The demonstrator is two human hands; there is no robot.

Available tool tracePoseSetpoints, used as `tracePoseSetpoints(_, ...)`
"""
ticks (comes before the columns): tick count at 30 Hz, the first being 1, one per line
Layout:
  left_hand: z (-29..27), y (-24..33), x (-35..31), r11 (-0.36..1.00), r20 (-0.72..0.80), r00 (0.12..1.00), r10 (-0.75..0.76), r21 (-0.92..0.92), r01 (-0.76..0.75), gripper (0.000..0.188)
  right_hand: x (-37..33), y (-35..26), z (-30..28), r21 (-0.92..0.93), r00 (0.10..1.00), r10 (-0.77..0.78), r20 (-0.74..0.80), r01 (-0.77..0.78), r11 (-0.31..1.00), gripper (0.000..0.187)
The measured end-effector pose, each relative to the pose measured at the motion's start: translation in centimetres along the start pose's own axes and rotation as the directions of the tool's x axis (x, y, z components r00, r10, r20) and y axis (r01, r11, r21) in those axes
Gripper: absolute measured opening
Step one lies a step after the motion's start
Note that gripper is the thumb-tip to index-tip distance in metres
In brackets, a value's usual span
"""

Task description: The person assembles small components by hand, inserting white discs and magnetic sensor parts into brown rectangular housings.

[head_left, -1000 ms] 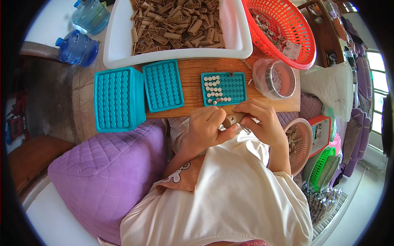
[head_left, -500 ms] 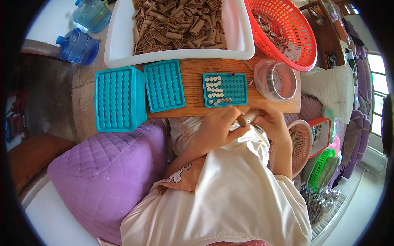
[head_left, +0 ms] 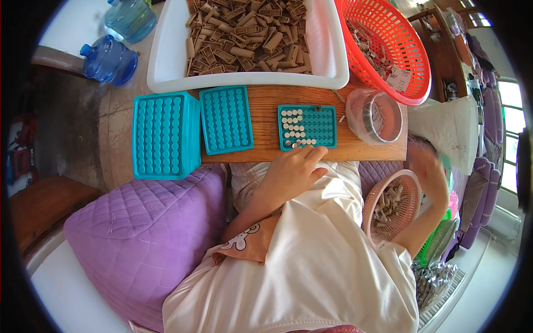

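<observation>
The left hand [head_left: 294, 168] is held at the small tray's [head_left: 319, 129] near edge, the blurred right hand [head_left: 427, 166] beside the pink basket [head_left: 411, 201]. Whether either grip is apart or together cannot be told.

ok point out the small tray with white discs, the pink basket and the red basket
small tray [head_left: 322, 123]: head view, bare right side
pink basket [head_left: 413, 205]: head view, inner wall, right
red basket [head_left: 404, 45]: head view, inner wall, right
</observation>
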State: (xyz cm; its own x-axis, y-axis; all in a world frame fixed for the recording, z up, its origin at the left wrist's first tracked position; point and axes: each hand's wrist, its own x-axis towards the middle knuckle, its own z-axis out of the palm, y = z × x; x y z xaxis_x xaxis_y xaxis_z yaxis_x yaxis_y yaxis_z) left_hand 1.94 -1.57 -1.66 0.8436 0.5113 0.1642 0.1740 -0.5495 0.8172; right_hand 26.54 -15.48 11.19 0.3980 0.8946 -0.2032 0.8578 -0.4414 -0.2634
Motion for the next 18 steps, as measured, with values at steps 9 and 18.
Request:
tracePoseSetpoints(9,0.1,-0.7,-0.2,0.998,-0.032,0.999,0.008,0.064,-0.006,0.034,25.6,-13.1,3.8,0.387,0.904,-0.427,0.012,0.39,0.836,0.028)
tracePoseSetpoints(18,0.0,-1.1,0.1,1.0,-0.001,1.0,-0.005,0.031,0.005,0.029,36.8,-13.1,6.8,-0.552,0.903,-0.427,0.053,0.383,0.741,0.017)
